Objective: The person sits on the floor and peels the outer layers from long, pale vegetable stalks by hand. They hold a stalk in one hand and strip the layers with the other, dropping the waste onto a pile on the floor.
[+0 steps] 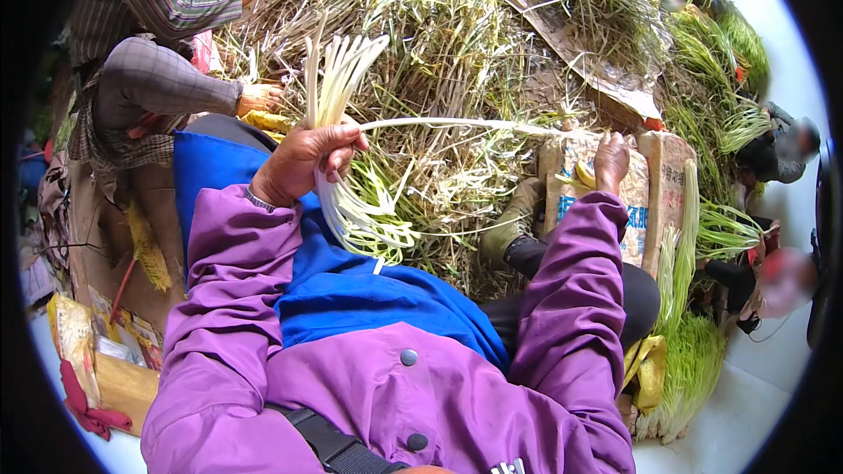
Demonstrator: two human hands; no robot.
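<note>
My left hand (312, 156) is closed round a bunch of long, pale stalks (338, 92) that look like garlic chives. Their white ends fan out above the fist, and the yellow-green leaves hang below it over my blue apron (230, 189). A single pale stalk (457, 123) runs from the bunch across to the right, nearly level. At its far end my right hand (612, 162) is closed in a pinch, above a printed sack (571, 167). The fingertips of that hand are partly hidden.
Loose straw and cut leaves (430, 35) cover the ground ahead. Long bundles of green stalks (680, 369) lie at my right. A person in a striped sleeve (198, 13) sits at the far left. Other people sit at the right edge. A cardboard piece (127, 395) lies at lower left.
</note>
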